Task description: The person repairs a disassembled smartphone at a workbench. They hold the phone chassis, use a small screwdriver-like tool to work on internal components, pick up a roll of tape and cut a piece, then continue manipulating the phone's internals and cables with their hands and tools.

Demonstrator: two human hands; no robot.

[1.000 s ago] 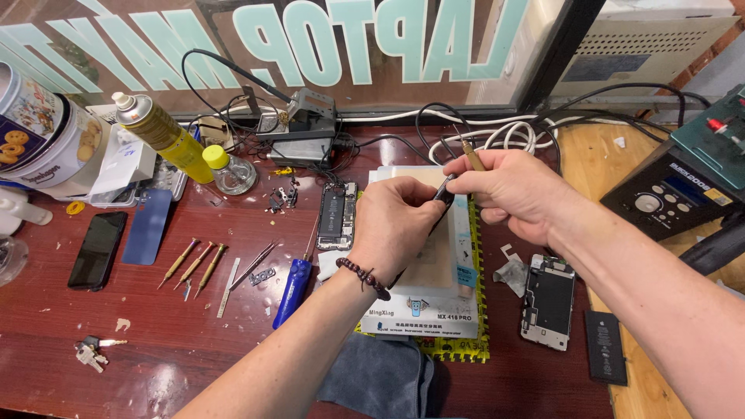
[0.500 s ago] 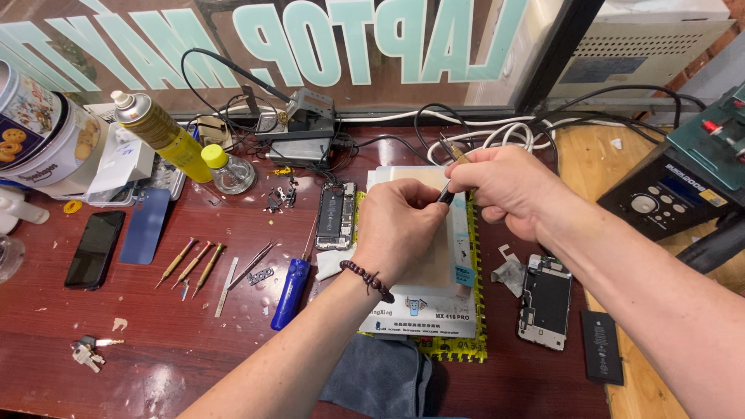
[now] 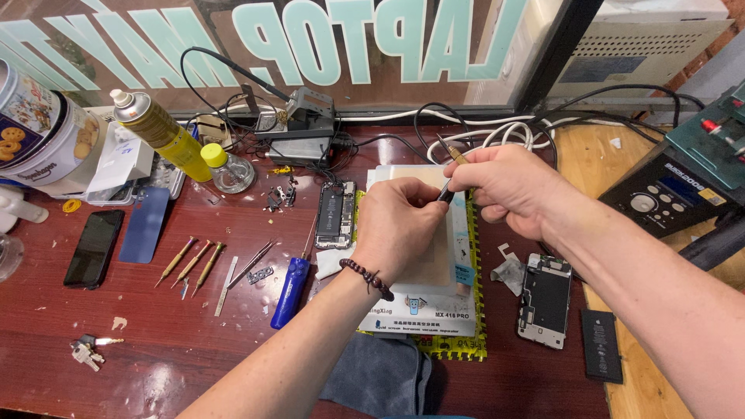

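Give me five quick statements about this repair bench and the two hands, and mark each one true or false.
1. The right hand holds a thin brass-tipped tool. True.
2. The left hand wears a dark beaded bracelet at the wrist. True.
3. The blue-handled screwdriver is held in the left hand. False: it lies on the red-brown table, left of that hand.
4. The yellow spray can lies right of the hands. False: it stands at the far left.
5. An opened phone body lies beside the white work mat. True.
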